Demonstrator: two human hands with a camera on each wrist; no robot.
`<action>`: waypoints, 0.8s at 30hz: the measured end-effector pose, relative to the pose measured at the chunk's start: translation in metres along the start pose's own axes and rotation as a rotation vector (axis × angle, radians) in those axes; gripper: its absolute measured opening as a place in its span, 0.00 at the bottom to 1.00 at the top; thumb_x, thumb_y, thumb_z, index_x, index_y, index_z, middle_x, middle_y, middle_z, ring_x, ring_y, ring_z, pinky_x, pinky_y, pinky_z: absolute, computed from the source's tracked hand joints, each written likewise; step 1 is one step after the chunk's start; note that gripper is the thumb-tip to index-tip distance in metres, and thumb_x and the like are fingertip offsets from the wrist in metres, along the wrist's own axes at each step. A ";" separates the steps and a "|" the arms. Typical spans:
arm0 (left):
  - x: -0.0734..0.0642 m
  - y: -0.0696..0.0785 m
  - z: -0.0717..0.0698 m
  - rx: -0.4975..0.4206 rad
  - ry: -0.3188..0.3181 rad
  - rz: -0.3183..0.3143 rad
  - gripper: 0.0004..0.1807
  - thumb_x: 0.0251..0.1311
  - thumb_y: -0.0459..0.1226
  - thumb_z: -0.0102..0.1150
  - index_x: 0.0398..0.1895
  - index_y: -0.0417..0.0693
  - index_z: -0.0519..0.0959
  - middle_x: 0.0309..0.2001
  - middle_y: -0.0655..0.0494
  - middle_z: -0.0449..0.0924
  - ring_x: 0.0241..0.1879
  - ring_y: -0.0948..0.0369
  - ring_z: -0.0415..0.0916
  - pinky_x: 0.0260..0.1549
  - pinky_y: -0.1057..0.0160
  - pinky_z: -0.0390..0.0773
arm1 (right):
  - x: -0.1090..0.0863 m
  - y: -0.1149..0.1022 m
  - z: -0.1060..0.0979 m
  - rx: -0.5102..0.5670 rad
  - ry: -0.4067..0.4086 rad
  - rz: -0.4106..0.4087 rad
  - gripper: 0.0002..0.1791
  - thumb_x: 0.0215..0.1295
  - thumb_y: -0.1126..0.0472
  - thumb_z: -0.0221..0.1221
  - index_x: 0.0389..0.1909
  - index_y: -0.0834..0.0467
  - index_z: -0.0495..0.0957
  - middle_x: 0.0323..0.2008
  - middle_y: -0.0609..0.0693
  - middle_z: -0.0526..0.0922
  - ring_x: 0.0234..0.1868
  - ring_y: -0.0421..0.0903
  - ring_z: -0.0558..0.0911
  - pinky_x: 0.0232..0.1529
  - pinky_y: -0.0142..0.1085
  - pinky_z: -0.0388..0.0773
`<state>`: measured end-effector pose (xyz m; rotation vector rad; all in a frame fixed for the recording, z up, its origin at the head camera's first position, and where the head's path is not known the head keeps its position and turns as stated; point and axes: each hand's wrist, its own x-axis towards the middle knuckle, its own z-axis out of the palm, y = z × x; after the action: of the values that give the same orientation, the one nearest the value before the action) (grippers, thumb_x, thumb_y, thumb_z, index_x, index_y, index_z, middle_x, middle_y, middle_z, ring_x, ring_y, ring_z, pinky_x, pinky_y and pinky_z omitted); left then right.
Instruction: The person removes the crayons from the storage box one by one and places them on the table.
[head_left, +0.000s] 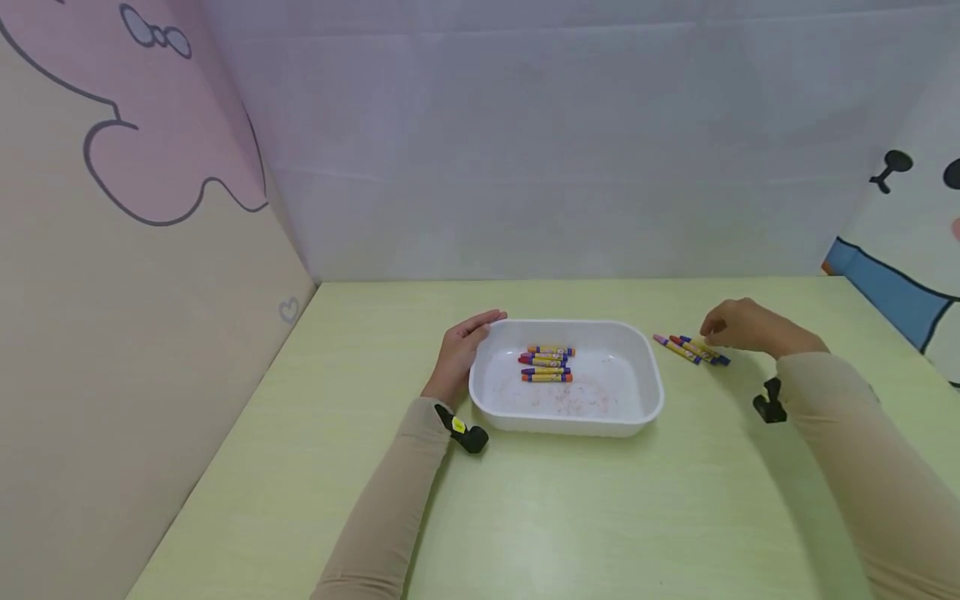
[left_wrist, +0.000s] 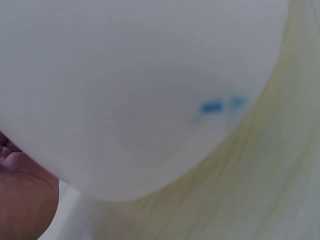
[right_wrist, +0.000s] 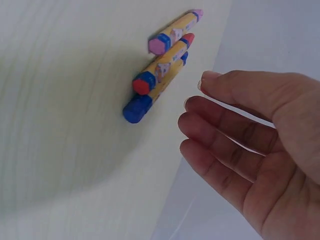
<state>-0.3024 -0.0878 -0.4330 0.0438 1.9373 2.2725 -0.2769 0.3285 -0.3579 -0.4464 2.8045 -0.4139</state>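
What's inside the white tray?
Inside the white tray lie several yellow-wrapped crayons, plus some faint reddish marks. Whatever is directly under the crayons is covered and cannot be seen.

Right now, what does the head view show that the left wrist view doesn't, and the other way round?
Only the head view shows crayons inside the tray, more crayons beside it and the right hand.
Only the left wrist view shows blue marks on the tray's outer surface.
Both share the tray, left hand and table.
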 end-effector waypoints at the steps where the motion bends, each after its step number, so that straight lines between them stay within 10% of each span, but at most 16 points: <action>1: 0.000 0.000 0.000 0.001 0.002 0.000 0.16 0.70 0.34 0.49 0.57 0.48 0.79 0.59 0.53 0.79 0.61 0.57 0.74 0.57 0.59 0.77 | 0.000 -0.003 -0.002 -0.003 0.008 -0.008 0.13 0.63 0.67 0.57 0.45 0.71 0.78 0.41 0.64 0.82 0.44 0.62 0.80 0.43 0.53 0.80; 24: 0.001 -0.002 -0.001 0.002 0.008 -0.002 0.15 0.70 0.35 0.49 0.56 0.50 0.80 0.58 0.56 0.80 0.60 0.58 0.75 0.56 0.60 0.78 | 0.029 -0.104 -0.021 0.056 0.109 -0.259 0.10 0.65 0.66 0.59 0.44 0.64 0.83 0.41 0.56 0.86 0.40 0.49 0.84 0.43 0.44 0.83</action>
<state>-0.3030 -0.0881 -0.4349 0.0327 1.9426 2.2726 -0.2831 0.2292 -0.3116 -0.8017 2.8378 -0.5858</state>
